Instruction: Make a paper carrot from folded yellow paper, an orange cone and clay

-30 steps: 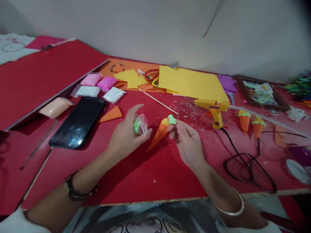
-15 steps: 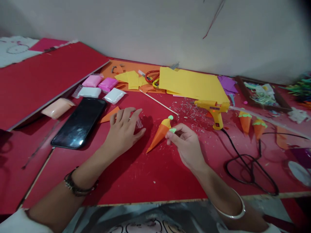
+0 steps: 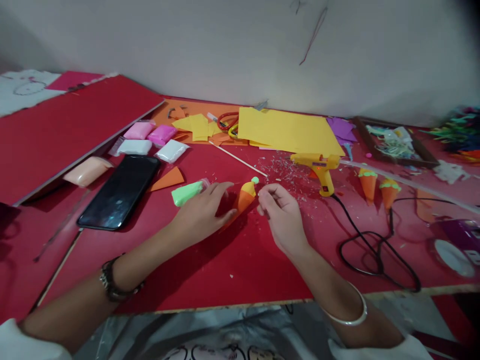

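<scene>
Closest to you is the red surface [image 3: 262, 270]. Your left hand [image 3: 202, 207] is spread, thumb and fingers apart, over part of the orange cone [image 3: 246, 200]. I can't tell if it touches it. Your right hand [image 3: 283, 215] is just beside the cone, with its thumb and fingers curled close together. I can't tell if it is pinching something small. The cone lies on its side between your hands, with a yellow top [image 3: 249, 188] and a light green ball [image 3: 255, 180] at the end.

Just past your left hand is a clear bag [image 3: 187, 193] with light green stuff in it. The black phone [image 3: 119, 192] lies to the left. Near the right edge, a purple thing [image 3: 459, 232] has a white mark, too blurry to read.

Farther off is the yellow glue gun [image 3: 318, 167]. The small dark label on its side is too tiny to read. Two more orange cones [image 3: 368, 186] are to its right.

Behind the phone, two bags hold white stuff [image 3: 135, 147] and two hold pink stuff [image 3: 162, 134]. At the far right back, a brown tray [image 3: 364, 137] holds pale scraps.
</scene>
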Demonstrator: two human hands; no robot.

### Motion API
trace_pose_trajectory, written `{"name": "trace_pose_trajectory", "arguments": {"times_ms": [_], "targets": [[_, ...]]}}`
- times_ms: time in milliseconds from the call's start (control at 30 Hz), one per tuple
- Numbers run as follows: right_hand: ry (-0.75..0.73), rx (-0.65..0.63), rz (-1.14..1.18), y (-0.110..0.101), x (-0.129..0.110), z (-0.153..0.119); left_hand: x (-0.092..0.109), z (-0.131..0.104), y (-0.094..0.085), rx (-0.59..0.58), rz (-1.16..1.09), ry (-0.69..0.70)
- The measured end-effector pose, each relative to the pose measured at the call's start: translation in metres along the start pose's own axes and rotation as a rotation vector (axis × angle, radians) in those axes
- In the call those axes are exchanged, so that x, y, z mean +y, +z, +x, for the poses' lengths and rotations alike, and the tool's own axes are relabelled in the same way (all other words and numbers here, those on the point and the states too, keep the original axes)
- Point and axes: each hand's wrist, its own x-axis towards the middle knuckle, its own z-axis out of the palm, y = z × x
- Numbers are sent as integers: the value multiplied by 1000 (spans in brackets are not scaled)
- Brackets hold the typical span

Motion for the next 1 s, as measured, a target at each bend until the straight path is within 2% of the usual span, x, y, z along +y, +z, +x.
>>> {"name": "trace_pose_trajectory", "arguments": {"times_ms": [100,267,367,433,533,633,767,900,1000], "targets": [[-14,18,3,-1,2,2,11,5,0,-17,80,-35],[-13,1,49,-3,6,5,31,18,3,-55,260,-16],[-21,-8,69,-4,6,6,36,26,8,-116,255,-19],[-42,2,71,-4,4,6,32,30,9,-120,168,-21],[-86,47,55,-4,2,6,21,32,8,-93,-85,-42],[-86,82,25,-4,0,6,10,29,3,-60,-462,-113],[-65,43,50,-1,-1,4,3,19,0,-9,-910,-346],[-76,-48,66,1,-4,2,1,12,2,-171,-1401,-598],[-61,-62,80,1,-5,2,3,11,0,-254,-1729,-610]]}}
